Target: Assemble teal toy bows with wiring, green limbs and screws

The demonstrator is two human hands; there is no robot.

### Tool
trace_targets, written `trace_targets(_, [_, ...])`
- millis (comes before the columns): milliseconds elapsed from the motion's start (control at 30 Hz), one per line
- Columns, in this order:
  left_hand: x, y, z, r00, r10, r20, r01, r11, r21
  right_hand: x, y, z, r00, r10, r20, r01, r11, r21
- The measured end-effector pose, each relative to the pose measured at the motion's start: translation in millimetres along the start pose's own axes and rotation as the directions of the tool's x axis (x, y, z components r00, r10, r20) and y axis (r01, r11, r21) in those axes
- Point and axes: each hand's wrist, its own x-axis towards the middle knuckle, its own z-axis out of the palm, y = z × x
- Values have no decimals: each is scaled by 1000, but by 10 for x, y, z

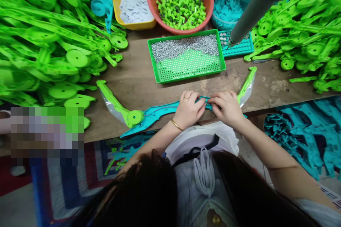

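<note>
Evidently mid-assembly. Far left: heap of bright green, disc-ended plastic arms [53,42], piled loose. Next, on the brown wooden desk [133,60], a curved green plastic arm with a round hub and clear film [114,101]; its hub overlaps the left end of a long, flat teal plastic piece [160,111]. That joint looks placed; whether fastened, cannot tell. Teal piece lies along the near edge of the desk, inner side up, thin dark line running along it, no cover visible over its left stretch.

Left hand [188,108], ringed: fingers curled narrow on the piece's middle. Right hand [226,108] just beside it, fingers bent close, tips on the same piece. Anything small pinched between them is hidden. Work at this middle section appears unfinished.

Beyond, a green perforated plastic tray [188,71] holds loose silver screws [183,46]. Right: second curved green plastic arm, also film-wrapped [247,83]; its lower end hides behind the right hand, joint unconfirmed.

Brands, labels: none readable.
</note>
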Motion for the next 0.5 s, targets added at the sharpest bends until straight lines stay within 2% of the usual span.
trace_targets(167, [2, 4, -1, 999, -18, 31, 18, 1000, -6, 21, -36, 36, 997, 70, 14, -71, 996, 61])
trace_targets(300, [0, 19, -3, 999, -9, 37, 9, 1000, 18, 39, 62, 59, 993, 118, 6, -118, 981, 154])
trace_targets(400, [2, 21, 2, 999, -2, 40, 1, 1000, 10, 10, 136, 3, 998, 50, 27, -54, 984, 167])
trace_targets(500, [3, 13, 9, 999, 13, 30, -13, 1000, 9, -59, 145, -76, 1000, -29, -2, 29, 995, 94])
